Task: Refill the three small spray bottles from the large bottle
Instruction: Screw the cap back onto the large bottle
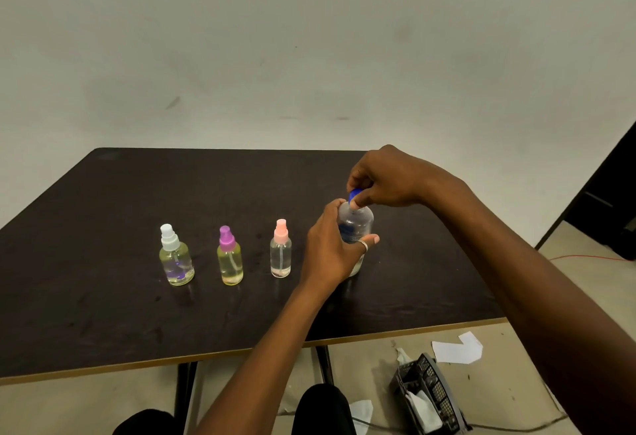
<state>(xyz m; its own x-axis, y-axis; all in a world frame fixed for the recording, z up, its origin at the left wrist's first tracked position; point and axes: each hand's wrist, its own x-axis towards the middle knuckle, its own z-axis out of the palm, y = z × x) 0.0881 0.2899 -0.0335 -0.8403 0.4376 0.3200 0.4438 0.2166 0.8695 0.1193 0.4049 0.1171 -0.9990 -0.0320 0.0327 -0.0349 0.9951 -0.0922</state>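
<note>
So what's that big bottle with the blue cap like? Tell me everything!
The big bottle looks like clear plastic, with rounded shoulders, a blue mark on its side and a blue cap at its top. It stands upright on the dark table, right of the pink-topped spray bottle. The left hand grips its body; the right hand pinches the cap.

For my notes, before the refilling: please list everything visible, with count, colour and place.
table: one, dark brown, fills the middle.
white-top spray bottle: one, clear, left of row.
purple-top spray bottle: one, clear, middle of row.
pink-top spray bottle: one, clear, right of row.
large bottle: one, clear, blue cap, right of the row.
basket: one, grey, floor at lower right.
paper sheet: one, white, floor beside basket.
left grip: one, holds large bottle's body.
right grip: one, pinches the blue cap.
</note>
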